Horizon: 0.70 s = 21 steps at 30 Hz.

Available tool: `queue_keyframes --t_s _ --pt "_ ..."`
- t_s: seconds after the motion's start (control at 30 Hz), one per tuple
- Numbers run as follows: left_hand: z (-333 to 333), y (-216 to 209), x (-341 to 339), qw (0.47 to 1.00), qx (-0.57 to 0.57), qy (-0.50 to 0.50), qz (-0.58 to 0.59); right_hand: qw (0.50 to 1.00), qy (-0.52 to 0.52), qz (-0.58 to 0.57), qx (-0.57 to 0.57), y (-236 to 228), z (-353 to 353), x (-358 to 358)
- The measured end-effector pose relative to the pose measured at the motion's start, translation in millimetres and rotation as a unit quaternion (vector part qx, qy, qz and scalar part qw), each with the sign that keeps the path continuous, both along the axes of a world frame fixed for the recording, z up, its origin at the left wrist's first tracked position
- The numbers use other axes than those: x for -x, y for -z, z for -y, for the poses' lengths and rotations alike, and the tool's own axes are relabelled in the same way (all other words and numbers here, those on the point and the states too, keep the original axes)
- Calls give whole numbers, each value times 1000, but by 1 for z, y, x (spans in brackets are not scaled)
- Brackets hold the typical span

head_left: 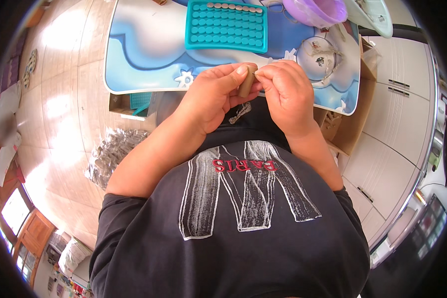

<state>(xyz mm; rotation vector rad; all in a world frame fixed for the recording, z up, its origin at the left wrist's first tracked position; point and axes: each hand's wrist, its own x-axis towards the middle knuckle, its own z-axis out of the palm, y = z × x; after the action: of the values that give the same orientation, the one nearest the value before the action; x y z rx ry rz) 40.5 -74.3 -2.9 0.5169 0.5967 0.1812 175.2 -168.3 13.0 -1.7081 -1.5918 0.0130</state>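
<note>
Just off the near edge of the table, my left hand [213, 94] is closed round a small brown cylinder [246, 86], with the thumb near its upper end. The cylinder stands slightly tilted. My right hand [289, 94] is in a pinch against its right side near the top, on something thin and pale that is too small to name. A loose bundle of pale string or wire [240, 113] hangs below the hands, in front of my dark shirt. What it joins to is hidden behind my fingers.
On the blue-and-white table [144, 64] stands a teal tray [188, 30] of round cells, several pale discs in its far row. To its right are a purple basin [315, 12] and a round plate [313, 57] with tangled strands. A silvery crumpled heap [111, 154] lies at left.
</note>
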Motion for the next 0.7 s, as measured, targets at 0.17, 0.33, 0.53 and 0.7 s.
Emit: queue_keyframes --t_s 0.17,0.33,0.53,0.7 --pt "1 5 -1 999 20 -30 17 1000 9 -15 1 2 0 0" --pt "1 4 -1 1000 17 -23 12 1000 10 0 -11 3 -1 1" --pt "1 -2 -3 999 17 -28 -1 1000 0 17 -17 7 -5 -1" --pt "1 2 -1 1000 9 -25 2 999 -18 -29 4 3 -3 -5"
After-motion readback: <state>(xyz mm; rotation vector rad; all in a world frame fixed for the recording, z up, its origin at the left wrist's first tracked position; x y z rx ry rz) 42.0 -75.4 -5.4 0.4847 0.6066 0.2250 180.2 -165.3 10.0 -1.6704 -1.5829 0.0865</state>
